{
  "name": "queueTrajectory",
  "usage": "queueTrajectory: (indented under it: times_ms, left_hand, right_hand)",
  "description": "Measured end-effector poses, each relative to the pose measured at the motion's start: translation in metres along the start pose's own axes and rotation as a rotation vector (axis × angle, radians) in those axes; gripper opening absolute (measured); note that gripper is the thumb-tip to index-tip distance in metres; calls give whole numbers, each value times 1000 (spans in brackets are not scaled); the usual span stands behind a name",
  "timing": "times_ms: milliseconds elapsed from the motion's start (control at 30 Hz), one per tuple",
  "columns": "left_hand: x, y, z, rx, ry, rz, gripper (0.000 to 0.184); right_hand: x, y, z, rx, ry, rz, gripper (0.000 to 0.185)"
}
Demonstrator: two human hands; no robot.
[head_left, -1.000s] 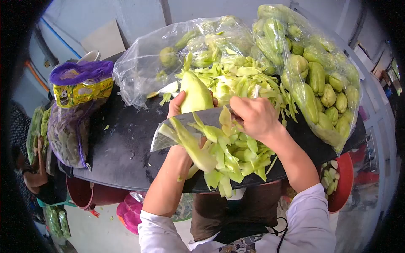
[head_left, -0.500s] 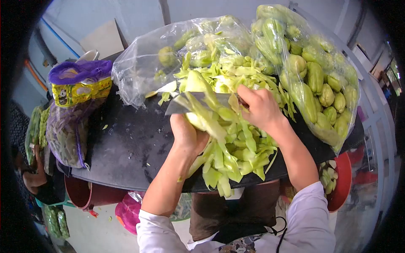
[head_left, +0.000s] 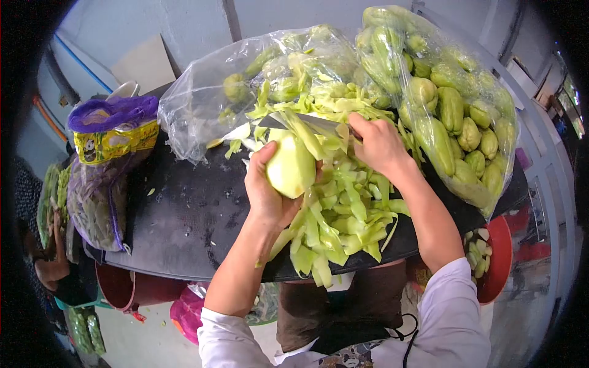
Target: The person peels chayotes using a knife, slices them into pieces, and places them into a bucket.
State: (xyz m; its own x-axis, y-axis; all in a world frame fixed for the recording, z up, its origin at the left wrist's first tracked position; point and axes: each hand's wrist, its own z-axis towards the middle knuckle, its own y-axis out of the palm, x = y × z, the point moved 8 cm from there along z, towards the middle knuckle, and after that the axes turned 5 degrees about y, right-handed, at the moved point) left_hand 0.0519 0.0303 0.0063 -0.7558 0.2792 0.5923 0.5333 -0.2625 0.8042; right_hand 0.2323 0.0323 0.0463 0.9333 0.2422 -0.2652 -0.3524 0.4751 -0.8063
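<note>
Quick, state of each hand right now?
Left hand: closed around a pale green chayote.
Right hand: closed, holding a knife.

pale green chayote (head_left: 290, 170), black tabletop (head_left: 178, 205), purple-and-yellow bag (head_left: 113, 132), red bucket (head_left: 502, 260), white sleeves (head_left: 451, 313)

Most fingers of the left hand (head_left: 269, 191) are hidden behind the gourd (head_left: 290, 168). The right hand (head_left: 379, 146) conceals most of the handle of the knife (head_left: 322, 124); a strip of peel (head_left: 305, 136) covers part of the blade. Peelings (head_left: 343, 218) obscure the surface (head_left: 178, 211) beneath. Small print on the label (head_left: 119, 143) is illegible. Both sleeves (head_left: 227, 336) are cut off at the bottom edge. The dark left border obscures a second person (head_left: 52, 268).
</note>
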Motion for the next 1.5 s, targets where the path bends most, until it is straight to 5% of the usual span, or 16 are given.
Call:
queueTrajectory:
  times_ms: [400, 500, 567, 700, 767, 1033, 1133, 1200, 1500]
  left_hand:
    - [9, 9, 5, -191, 45, -107, 53]
    - [13, 6, 7, -147, 80, -128, 50]
    - [15, -12, 11, 101, 121, -219, 45]
    - [20, -22, 10, 205, 182, -237, 42]
    - [10, -25, 16, 63, 41, -469, 44]
    - [4, -6, 10, -114, -57, -520, 46]
    - [10, -12, 11, -67, 30, -411, 44]
    - [16, -22, 3, 251, 167, -214, 46]
    - [7, -3, 10, -206, -66, -491, 47]
  right_hand:
    - [24, -1, 5, -101, 231, -55, 16]
    - [18, -4, 2, -121, 220, -52, 16]
    - [6, -3, -1, -127, 207, -54, 16]
    - [-35, 0, -8, -32, -61, -8, 11]
    - [-62, -7, -16, 113, -271, 5, 14]
    - [-88, -9, -22, 150, -328, -38, 21]
    - [-74, -10, -19, 145, -260, 4, 21]
    - [-49, -2, -11, 56, -157, -12, 21]
    - [-81, -16, -20, 64, -265, 75, 23]
